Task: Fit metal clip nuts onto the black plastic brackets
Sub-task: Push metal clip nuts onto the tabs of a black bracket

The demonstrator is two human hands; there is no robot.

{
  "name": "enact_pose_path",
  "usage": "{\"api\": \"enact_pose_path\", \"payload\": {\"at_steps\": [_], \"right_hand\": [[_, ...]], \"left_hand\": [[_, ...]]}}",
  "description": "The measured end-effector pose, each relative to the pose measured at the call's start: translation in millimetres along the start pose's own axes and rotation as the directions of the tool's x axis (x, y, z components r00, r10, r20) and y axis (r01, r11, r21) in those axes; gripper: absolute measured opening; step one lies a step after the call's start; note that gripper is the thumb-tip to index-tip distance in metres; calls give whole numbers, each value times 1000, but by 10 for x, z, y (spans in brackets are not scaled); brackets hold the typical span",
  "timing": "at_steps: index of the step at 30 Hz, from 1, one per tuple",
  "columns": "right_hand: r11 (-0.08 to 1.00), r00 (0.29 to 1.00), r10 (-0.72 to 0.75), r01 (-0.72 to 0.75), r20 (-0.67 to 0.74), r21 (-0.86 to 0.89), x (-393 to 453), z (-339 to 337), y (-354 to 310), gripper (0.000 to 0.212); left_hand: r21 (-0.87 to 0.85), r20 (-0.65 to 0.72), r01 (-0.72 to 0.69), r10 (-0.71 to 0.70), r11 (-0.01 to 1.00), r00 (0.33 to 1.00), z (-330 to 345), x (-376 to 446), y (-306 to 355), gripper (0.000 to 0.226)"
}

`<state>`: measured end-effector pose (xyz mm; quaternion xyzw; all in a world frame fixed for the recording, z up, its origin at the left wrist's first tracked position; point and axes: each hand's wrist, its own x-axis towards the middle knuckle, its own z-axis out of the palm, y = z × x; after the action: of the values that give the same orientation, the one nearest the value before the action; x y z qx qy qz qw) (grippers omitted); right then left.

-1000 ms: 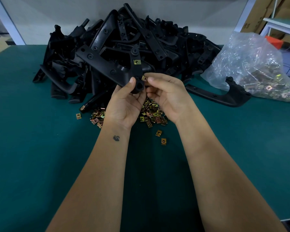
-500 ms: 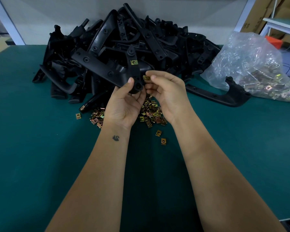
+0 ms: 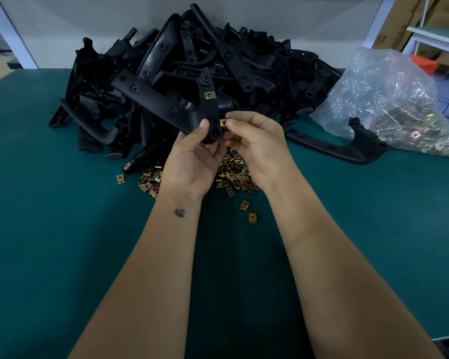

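My left hand (image 3: 195,159) grips the near end of a black plastic bracket (image 3: 161,104) held above the table, thumb on its face. One brass clip nut (image 3: 210,95) sits fitted on the bracket's upright tab. My right hand (image 3: 254,141) pinches a second clip nut (image 3: 222,123) between thumb and forefinger, against the right edge of the tab's lower end. A heap of loose clip nuts (image 3: 231,174) lies on the green table right under my hands.
A big pile of black brackets (image 3: 197,60) fills the back of the green table (image 3: 49,216). One bracket (image 3: 347,146) lies alone to the right, beside a clear plastic bag of clip nuts (image 3: 389,99). Two stray nuts (image 3: 252,218) lie nearer me.
The bracket has shifted slightly up and left in my left hand. My right hand has brought the clip nut onto the edge of the tab's lower end.
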<state>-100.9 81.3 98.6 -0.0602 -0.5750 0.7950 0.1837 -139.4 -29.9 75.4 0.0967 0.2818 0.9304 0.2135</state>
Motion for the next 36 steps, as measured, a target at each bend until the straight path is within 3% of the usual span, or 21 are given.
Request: {"api": "enact_pose_path", "payload": {"at_steps": [8, 24, 36], "right_hand": [[995, 999, 40, -42, 20, 88, 3, -7, -9, 12], [996, 999, 31, -34, 34, 78, 10, -35, -4, 18], [993, 996, 26, -35, 80, 111, 27, -42, 14, 24]], "left_hand": [[47, 19, 26, -27, 999, 999, 1, -9, 9, 34], [88, 52, 28, -33, 996, 998, 31, -31, 28, 17], [116, 71, 79, -88, 990, 994, 32, -58, 42, 26]]}}
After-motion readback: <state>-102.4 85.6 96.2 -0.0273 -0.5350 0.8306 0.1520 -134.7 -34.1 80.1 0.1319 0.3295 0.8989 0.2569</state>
